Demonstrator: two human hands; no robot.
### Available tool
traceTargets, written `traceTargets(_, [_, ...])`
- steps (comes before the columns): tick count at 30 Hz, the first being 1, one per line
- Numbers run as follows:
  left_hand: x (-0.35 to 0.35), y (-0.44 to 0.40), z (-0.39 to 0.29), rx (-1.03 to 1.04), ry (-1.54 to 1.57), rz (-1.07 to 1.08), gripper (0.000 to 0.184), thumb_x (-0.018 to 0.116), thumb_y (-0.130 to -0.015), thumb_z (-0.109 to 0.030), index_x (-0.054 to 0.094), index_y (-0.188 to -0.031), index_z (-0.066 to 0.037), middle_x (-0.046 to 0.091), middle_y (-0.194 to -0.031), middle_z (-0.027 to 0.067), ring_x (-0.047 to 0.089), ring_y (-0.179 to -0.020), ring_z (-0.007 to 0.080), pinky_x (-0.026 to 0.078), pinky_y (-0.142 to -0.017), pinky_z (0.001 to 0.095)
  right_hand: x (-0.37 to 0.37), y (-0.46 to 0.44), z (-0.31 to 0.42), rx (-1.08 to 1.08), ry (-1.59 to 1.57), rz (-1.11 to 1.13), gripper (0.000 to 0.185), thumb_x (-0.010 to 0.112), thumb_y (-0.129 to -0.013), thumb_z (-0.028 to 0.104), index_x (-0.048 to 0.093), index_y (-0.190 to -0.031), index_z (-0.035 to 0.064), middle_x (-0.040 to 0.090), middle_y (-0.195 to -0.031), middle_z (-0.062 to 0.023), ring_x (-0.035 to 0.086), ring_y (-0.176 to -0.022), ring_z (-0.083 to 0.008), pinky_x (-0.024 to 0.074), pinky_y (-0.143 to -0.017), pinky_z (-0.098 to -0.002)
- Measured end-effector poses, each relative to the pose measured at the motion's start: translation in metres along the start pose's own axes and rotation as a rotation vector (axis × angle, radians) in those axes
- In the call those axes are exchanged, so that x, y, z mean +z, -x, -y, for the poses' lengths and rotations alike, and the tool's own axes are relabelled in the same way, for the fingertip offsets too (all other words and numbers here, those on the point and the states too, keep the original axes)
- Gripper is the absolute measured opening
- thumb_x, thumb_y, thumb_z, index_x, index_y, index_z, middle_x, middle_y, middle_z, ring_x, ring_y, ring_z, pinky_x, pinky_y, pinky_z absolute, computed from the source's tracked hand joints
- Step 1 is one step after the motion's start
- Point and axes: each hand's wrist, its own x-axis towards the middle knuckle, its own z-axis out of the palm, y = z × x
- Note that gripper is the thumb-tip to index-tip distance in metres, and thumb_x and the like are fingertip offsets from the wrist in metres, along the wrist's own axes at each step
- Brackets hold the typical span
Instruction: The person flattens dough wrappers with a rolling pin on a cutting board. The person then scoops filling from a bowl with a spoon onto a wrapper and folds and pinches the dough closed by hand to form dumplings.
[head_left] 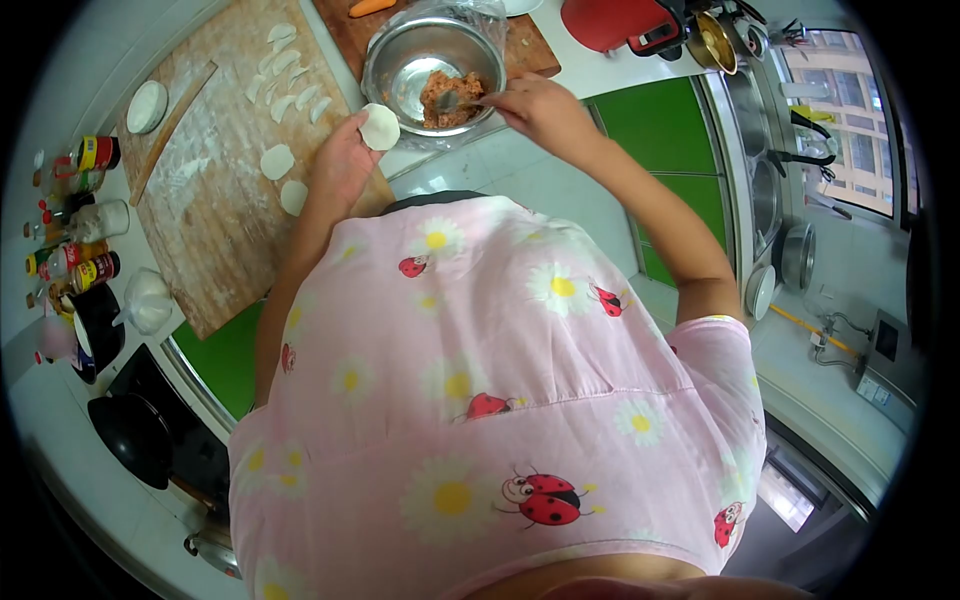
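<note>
My left hand [343, 165] holds a round dough wrapper [380, 128] beside the steel bowl [398, 82]. Pinched in my right hand [543, 110] is a spoon [452, 100], its tip in the orange-brown filling [461, 86] inside the bowl. Two flat wrappers [277, 162] lie on the floured wooden board [205, 240] left of my left hand. Several folded dumplings [282, 108] rest near the top of that board. A rolling pin [172, 132] lies at the board's left, next to a white round item [147, 107].
Bottles and jars [90, 222] line the left counter, with a black wok [130, 440] below. Beyond the bowl are a smaller board [535, 50], a carrot [371, 7] and a red container [610, 22]. A sink [765, 190] is at right.
</note>
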Motion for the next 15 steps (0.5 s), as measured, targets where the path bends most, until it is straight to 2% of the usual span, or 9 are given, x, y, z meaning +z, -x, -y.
traceTargets(5, [0.002, 0.002, 0.0, -0.017, 0.032, 0.03, 0.031, 0.052, -0.096, -0.014, 0.048, -0.12, 0.006, 0.058, -0.118, 0.0158, 0.056, -0.113, 0.0262, 0.045, -0.101, 0.0396, 0.017, -0.016, 0.008, 0.004, 0.031, 0.131, 0.024, 0.065, -0.079, 0.009, 0.068, -0.103, 0.0103, 0.061, -0.082, -0.006, 0.06, -0.087, -0.0262, 0.0506, -0.074, -0.0381])
traceTargets(8, [0.004, 0.001, -0.001, -0.006, 0.044, 0.014, 0.032, 0.052, -0.096, -0.014, 0.048, -0.12, 0.007, 0.058, -0.118, 0.0162, 0.057, -0.113, 0.0268, 0.045, -0.101, 0.0396, 0.0, -0.006, -0.003, 0.031, 0.057, 0.172, 0.022, 0.064, -0.08, 0.008, 0.069, -0.101, 0.0099, 0.063, -0.086, -0.0061, 0.061, -0.088, -0.0258, 0.0508, -0.075, -0.0373])
traceTargets(11, [0.004, 0.002, 0.0, 0.001, 0.045, -0.001, 0.032, 0.052, -0.096, -0.014, 0.048, -0.12, 0.007, 0.058, -0.118, 0.0163, 0.057, -0.112, 0.027, 0.045, -0.102, 0.0391, -0.012, -0.003, -0.003, 0.068, 0.118, 0.108, 0.018, 0.063, -0.081, 0.008, 0.07, -0.098, 0.0095, 0.066, -0.087, -0.0068, 0.063, -0.086, -0.0259, 0.0512, -0.075, -0.0374])
traceTargets(14, [0.001, 0.0, 0.001, -0.013, 0.06, 0.036, 0.032, 0.053, -0.095, -0.014, 0.049, -0.119, 0.007, 0.058, -0.119, 0.0159, 0.057, -0.112, 0.0267, 0.045, -0.102, 0.0386, -0.012, -0.006, 0.009, 0.113, 0.14, -0.045, 0.014, 0.063, -0.078, 0.012, 0.07, -0.09, 0.0085, 0.064, -0.072, -0.0117, 0.064, -0.078, -0.0293, 0.0518, -0.067, -0.0419])
traceTargets(15, [-0.001, 0.0, 0.001, -0.022, 0.067, 0.057, 0.032, 0.053, -0.095, -0.014, 0.049, -0.119, 0.007, 0.058, -0.119, 0.0157, 0.057, -0.112, 0.0266, 0.044, -0.103, 0.0384, -0.01, -0.007, 0.013, 0.128, 0.152, -0.022, 0.011, 0.062, -0.078, 0.012, 0.068, -0.087, 0.0079, 0.064, -0.072, -0.0123, 0.064, -0.076, -0.0296, 0.0517, -0.066, -0.0421])
